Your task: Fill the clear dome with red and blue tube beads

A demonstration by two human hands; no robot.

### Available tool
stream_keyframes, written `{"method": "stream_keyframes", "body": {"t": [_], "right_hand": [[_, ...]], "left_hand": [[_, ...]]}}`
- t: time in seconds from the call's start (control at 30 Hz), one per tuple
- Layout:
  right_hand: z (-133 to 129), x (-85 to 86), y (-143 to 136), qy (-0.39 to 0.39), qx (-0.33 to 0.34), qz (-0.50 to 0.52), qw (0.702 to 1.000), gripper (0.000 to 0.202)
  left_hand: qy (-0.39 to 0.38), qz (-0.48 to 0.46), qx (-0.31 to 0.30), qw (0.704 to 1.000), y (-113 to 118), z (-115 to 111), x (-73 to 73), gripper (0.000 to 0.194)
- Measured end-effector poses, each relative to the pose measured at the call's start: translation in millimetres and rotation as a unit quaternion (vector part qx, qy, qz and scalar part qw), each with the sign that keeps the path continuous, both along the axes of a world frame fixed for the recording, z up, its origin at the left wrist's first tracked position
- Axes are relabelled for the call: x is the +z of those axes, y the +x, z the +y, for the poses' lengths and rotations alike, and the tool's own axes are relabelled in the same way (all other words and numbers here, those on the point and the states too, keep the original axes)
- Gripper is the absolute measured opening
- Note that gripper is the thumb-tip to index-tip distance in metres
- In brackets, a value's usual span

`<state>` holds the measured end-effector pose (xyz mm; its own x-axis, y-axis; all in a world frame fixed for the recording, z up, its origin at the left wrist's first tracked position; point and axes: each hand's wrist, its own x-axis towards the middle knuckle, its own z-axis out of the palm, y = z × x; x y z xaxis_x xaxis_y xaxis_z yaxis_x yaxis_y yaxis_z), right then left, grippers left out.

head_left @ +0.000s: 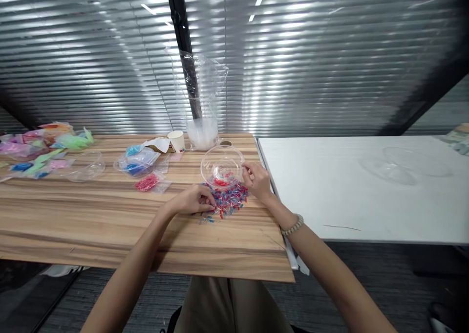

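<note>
A loose pile of small red, blue and clear capsule-like pieces (231, 201) lies on the wooden table, with a few strays at its near edge. My left hand (196, 199) rests at the pile's left side, thumb and fingers pinched together at the pieces; what is between them is too small to make out. Just behind the pile is a clear round plastic bowl (222, 149) with some red pieces showing in its bottom. The fingers of my right hand (257, 180) are closed at the bowl's right rim.
Behind stand a paper cup (177, 141) and a clear bag of white tubs (202, 133). Leftward lie a red packet (147, 182), a container with blue packets (135, 162) and colourful bags (44, 140). A white table (348, 191) adjoins at right, bearing clear lids (390, 169).
</note>
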<state>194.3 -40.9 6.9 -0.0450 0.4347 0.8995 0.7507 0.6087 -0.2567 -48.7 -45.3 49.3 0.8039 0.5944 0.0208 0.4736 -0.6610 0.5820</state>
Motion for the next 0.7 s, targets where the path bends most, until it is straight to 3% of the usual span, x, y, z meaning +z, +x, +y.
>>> {"method": "stream_keyframes", "body": {"t": [0.27,0.7], "right_hand": [[0.2,0.6,-0.2,-0.004,0.005,0.000,1.000,0.016],[0.1,0.7,-0.5,-0.001,0.009,-0.005,1.000,0.015]], "left_hand": [[0.003,0.030,-0.011,0.999,-0.8,3.0,-9.4,0.016],[-0.018,0.037,-0.017,0.999,0.9,3.0,-10.1,0.016]]}}
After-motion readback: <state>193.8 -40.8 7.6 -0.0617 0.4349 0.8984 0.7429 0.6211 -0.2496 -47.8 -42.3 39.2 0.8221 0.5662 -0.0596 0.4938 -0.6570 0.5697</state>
